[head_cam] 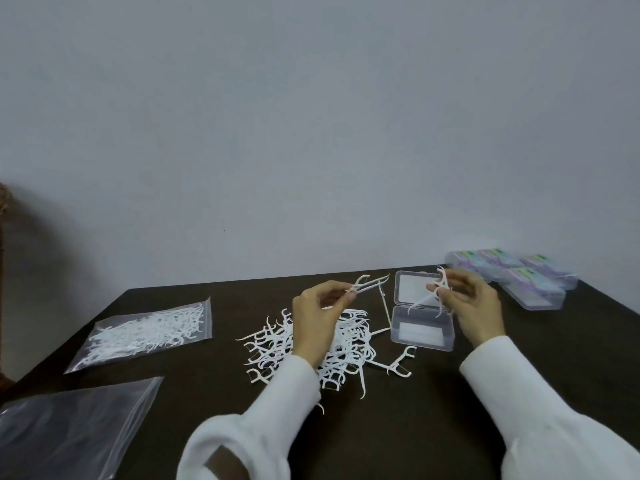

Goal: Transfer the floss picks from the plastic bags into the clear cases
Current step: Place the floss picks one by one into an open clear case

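A loose heap of white floss picks lies on the dark table. My left hand hovers above the heap and pinches a couple of floss picks at its fingertips. My right hand holds a small bunch of picks over an open clear case whose lid stands up behind it. A sealed plastic bag full of picks lies at the left. An empty plastic bag lies at the near left corner.
Several closed clear cases with coloured labels are grouped at the back right of the table. Two stray picks lie just in front of the open case. A plain grey wall rises behind the table.
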Demonstrator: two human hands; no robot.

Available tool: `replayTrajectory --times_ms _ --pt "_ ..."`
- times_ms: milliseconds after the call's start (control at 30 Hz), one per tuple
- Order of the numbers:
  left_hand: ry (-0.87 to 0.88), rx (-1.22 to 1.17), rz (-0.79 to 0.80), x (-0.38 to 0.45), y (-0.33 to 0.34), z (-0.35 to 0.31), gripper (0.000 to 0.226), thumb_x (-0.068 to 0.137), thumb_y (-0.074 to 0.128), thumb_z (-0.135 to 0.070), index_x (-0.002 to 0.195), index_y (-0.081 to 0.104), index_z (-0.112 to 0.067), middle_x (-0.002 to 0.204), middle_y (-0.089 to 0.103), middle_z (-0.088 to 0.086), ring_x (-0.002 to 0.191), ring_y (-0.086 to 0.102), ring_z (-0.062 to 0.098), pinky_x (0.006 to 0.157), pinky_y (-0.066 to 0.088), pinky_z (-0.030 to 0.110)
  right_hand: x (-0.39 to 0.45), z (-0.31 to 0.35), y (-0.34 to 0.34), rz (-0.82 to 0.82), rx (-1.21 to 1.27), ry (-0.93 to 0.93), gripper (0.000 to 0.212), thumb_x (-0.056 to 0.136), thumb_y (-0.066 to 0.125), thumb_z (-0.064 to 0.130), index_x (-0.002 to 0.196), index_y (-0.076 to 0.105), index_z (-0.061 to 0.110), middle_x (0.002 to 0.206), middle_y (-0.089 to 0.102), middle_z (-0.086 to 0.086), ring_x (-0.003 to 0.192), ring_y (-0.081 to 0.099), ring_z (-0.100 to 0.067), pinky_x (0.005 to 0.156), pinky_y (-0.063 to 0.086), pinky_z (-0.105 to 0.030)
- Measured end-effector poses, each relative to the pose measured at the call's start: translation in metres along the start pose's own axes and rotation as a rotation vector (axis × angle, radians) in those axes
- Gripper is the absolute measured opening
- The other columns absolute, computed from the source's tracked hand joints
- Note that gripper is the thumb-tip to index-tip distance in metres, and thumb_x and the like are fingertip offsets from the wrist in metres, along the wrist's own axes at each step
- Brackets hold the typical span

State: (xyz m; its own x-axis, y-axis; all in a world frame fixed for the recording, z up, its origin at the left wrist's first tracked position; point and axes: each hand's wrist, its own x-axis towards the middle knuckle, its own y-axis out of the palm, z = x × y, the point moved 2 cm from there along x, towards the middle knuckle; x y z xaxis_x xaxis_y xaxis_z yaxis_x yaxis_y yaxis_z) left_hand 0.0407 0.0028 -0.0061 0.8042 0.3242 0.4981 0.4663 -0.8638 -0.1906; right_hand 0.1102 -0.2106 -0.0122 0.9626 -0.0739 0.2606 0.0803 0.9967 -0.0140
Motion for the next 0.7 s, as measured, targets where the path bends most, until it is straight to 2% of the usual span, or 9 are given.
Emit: replayTrajectory --times_ms 167,333,500,633,700 --pt "-0.060 -0.061 0.032 0.005 0.030 0.006 0.008 0.080 0.074 -0.014 0.086 0.074 -0.018 0.078 0.073 -0.007 0.077 0.068 0.004 0.072 0.051 0.013 0.002 -0.007 -0.001 0.024 -0.094 0.057 0.037 0.089 0.055 0.000 0.123 0.050 0.014 0.118 0.057 -0.004 0.100 0.058 -0.014 0.084 0.048 -0.030" --pt "-0.076 -0.044 0.031 0.009 0.050 0.013 0.007 0.081 0.074 -0.018 0.088 0.075 -0.017 0.079 0.072 -0.008 0.076 0.065 0.001 0.070 0.049 0.010 0.002 -0.011 0.001 0.063 -0.123 0.055 0.029 0.089 0.054 0.000 0.115 0.052 0.014 0.105 0.053 0.003 0.092 0.052 -0.008 0.067 0.044 -0.015" --pt "-0.028 0.024 0.082 0.010 0.059 0.015 0.007 0.083 0.072 -0.021 0.089 0.074 -0.019 0.081 0.071 -0.012 0.078 0.065 -0.001 0.071 0.049 0.010 0.002 -0.014 0.006 0.113 -0.172 0.020 0.013 0.088 0.058 0.005 0.099 0.057 0.010 0.096 0.062 0.001 0.091 0.060 -0.011 0.064 0.046 -0.011" --pt "-0.035 0.011 0.060 0.011 0.061 0.018 0.006 0.083 0.072 -0.021 0.088 0.074 -0.019 0.080 0.072 -0.010 0.078 0.065 0.002 0.071 0.049 0.011 0.002 -0.014 0.006 0.129 -0.198 -0.031 0.009 0.087 0.060 0.008 0.096 0.060 0.009 0.089 0.062 0.004 0.082 0.059 -0.001 0.063 0.047 -0.006" --pt "-0.034 0.006 0.050 0.012 0.060 0.019 0.005 0.083 0.072 -0.022 0.087 0.074 -0.020 0.079 0.071 -0.010 0.077 0.065 0.001 0.071 0.050 0.011 0.003 -0.015 0.005 0.113 -0.236 -0.050 0.012 0.086 0.062 0.012 0.098 0.062 0.008 0.094 0.062 0.002 0.084 0.058 -0.004 0.070 0.046 -0.009"
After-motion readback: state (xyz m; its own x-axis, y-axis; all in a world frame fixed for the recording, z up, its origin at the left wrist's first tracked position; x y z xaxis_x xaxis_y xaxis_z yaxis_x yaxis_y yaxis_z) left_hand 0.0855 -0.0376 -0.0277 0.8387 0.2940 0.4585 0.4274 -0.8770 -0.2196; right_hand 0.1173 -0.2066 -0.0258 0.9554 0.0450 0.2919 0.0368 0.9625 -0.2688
